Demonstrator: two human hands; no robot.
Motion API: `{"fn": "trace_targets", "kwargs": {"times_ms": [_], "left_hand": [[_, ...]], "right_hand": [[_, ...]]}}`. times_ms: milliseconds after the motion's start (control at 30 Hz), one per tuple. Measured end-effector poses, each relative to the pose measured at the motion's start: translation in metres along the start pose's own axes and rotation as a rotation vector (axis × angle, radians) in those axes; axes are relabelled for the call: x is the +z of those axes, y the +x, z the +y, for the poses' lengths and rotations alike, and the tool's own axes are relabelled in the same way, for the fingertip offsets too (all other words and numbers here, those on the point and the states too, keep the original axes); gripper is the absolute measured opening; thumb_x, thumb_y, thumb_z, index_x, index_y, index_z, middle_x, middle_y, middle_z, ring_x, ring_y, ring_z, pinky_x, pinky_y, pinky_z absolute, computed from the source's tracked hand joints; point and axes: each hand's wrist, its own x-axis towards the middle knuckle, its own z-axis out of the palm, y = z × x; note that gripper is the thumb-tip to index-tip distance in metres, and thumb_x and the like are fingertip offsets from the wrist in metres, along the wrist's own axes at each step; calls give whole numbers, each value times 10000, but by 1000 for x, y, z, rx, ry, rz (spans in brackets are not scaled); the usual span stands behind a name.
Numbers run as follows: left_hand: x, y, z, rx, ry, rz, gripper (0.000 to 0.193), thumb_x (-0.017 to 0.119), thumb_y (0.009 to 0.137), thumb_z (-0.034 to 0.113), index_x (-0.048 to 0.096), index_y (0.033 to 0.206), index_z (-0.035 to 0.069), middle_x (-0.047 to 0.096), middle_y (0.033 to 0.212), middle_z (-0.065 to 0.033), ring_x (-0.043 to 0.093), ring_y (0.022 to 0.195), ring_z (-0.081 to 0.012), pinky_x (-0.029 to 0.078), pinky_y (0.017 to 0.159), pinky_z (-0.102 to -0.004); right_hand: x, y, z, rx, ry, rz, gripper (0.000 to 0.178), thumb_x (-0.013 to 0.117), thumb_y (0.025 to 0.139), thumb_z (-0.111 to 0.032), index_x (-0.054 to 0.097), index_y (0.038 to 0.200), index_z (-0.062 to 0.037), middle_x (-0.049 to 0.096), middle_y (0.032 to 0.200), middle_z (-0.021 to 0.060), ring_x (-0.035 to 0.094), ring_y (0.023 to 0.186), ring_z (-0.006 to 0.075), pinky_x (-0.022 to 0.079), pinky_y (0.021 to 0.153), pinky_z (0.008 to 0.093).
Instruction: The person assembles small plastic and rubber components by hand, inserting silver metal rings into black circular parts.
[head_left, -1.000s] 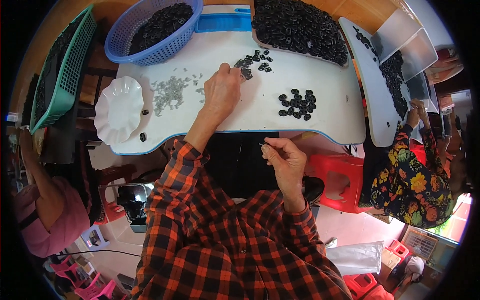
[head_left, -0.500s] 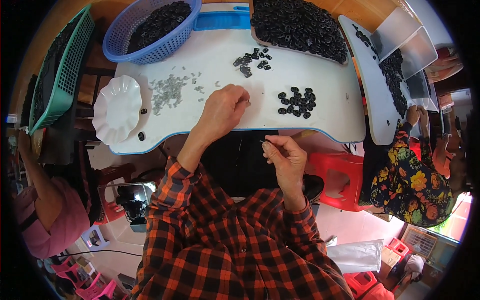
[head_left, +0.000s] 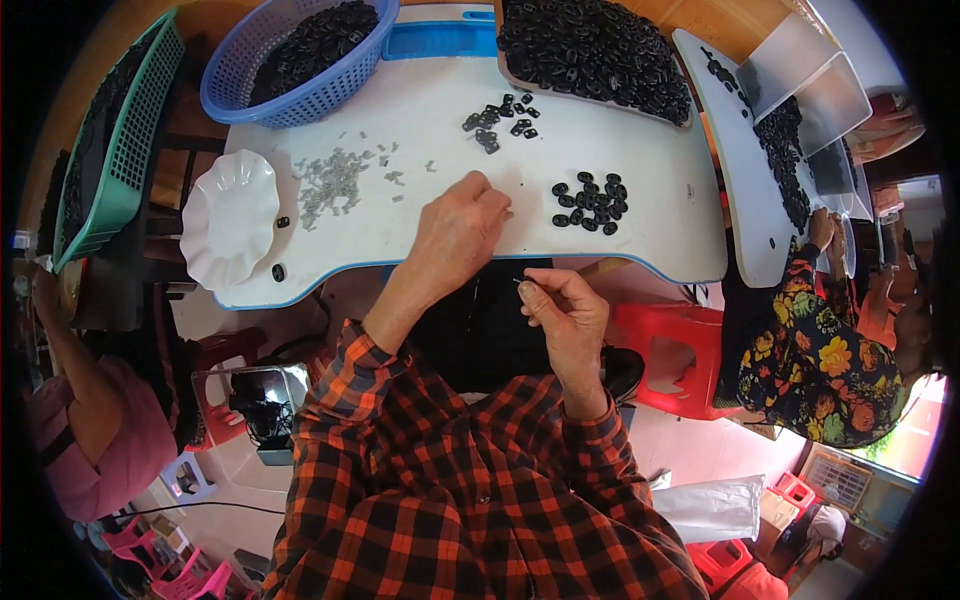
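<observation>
My left hand (head_left: 458, 238) is over the table's front edge, thumb and fingers pinched together; a pale speck shows at the tips, too small to name. Just off the edge, my right hand (head_left: 568, 318) pinches a small dark piece (head_left: 525, 280) with a thin light tip sticking out to the left. Left of my left hand lies a scatter of small clear plastic pieces (head_left: 335, 183). A group of black oval pieces (head_left: 597, 203) with holes rests on the table to the right. Farther back is a looser cluster of black pieces (head_left: 487, 130).
At the back stand a blue basket (head_left: 330, 95) and a tray (head_left: 640, 112), both heaped with black pieces. A white scalloped plate (head_left: 230, 225) sits at the left, two black pieces beside it. Co-workers sit on both sides; a red stool (head_left: 680, 335) stands right of me.
My left hand has shifted slightly right and nearer my right hand, still pinched. My right hand keeps its pinch and is almost in the same place.
</observation>
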Motion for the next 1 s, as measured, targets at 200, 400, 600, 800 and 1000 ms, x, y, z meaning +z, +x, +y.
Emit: {"fn": "trace_targets", "kwargs": {"times_ms": [200,400,600,800,1000], "left_hand": [[28,7,14,119,-67,-50,98,654,768,103,636,853,58,567,800,-95,597,730,-295,492,612,-380],[50,12,23,67,24,-103,164,668,755,136,630,904,81,526,822,-99,595,766,-299,494,614,-391],[55,14,25,57,43,-112,177,674,750,148,619,904,81,518,831,-104,591,789,-303,490,623,-402],[53,12,23,31,15,-107,149,668,749,132,609,874,77,517,836,-104,585,800,-311,487,638,-410],[45,10,21,67,-62,-110,172,666,739,99,551,845,28,519,874,-128,576,834,-324,492,633,-416]], "right_hand": [[-2,-2,-1,-31,12,49,149,670,834,-65,646,972,-14,631,778,2,553,642,45,441,551,177],[-6,-4,0,-40,34,97,152,664,833,-46,645,979,-11,628,781,4,551,641,49,442,560,176],[-7,-2,1,-39,23,105,151,664,833,-48,646,977,-6,625,782,4,550,639,51,444,561,178],[-7,-2,1,-46,27,109,153,668,832,-57,650,975,-5,623,773,3,549,630,52,443,556,176],[-6,-3,-1,-31,21,106,159,667,834,-62,649,982,-8,623,771,4,551,626,54,445,553,180]]}}
